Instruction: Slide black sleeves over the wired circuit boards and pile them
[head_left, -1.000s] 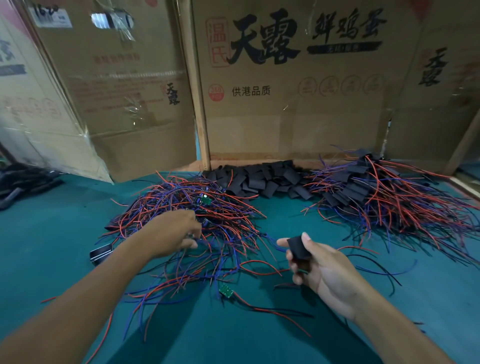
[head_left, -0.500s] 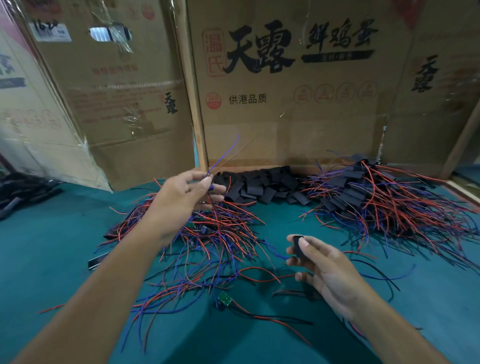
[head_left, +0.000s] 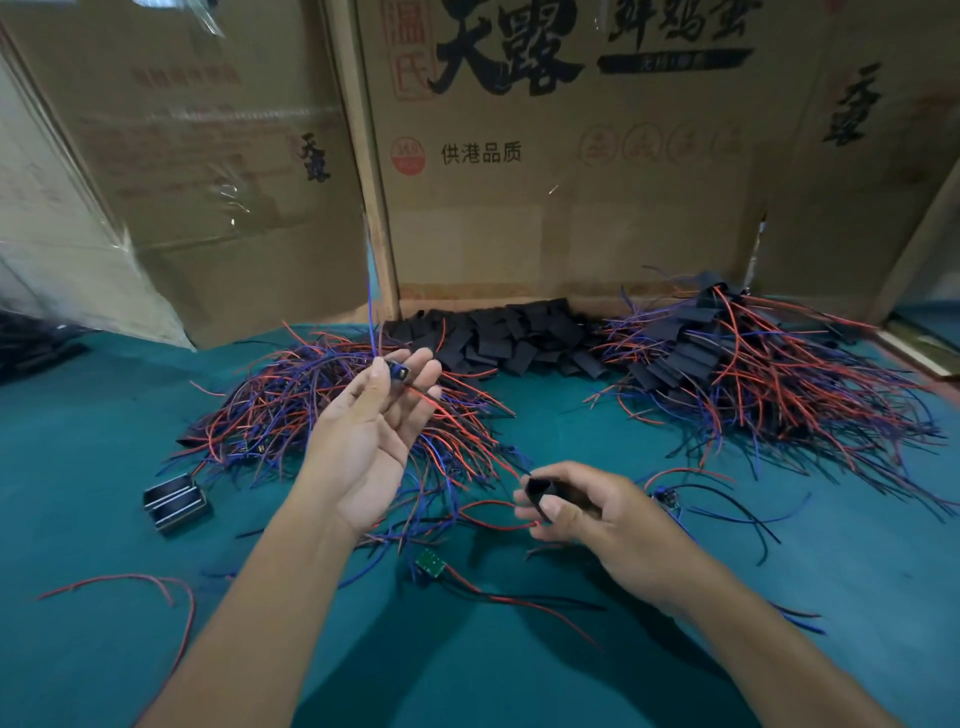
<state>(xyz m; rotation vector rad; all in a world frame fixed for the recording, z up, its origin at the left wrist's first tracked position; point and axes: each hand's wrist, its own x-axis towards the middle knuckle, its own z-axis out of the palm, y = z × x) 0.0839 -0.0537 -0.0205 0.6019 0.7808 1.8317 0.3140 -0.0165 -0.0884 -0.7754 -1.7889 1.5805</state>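
Note:
My left hand (head_left: 371, 431) is raised palm up above the pile of bare wired boards (head_left: 311, 410) and pinches a small circuit board (head_left: 399, 370) between thumb and fingertips; its blue wire sticks straight up. My right hand (head_left: 597, 512) is lower and to the right, gripping an empty black sleeve (head_left: 540, 491) with its open end towards the left. A heap of loose black sleeves (head_left: 498, 338) lies at the back centre. The pile of sleeved boards (head_left: 727, 364) with red and blue wires lies at the back right.
A lone green circuit board (head_left: 431, 562) with red and black wires lies on the green table (head_left: 104, 467) between my forearms. A small black metal part (head_left: 176, 501) sits at the left. Loose wires (head_left: 130, 584) lie near left. Cardboard boxes (head_left: 545, 156) wall off the back.
My left hand lifted a board out of the wire pile and turned palm up. My right hand turned the sleeve so its opening faces left. The camera moved closer.

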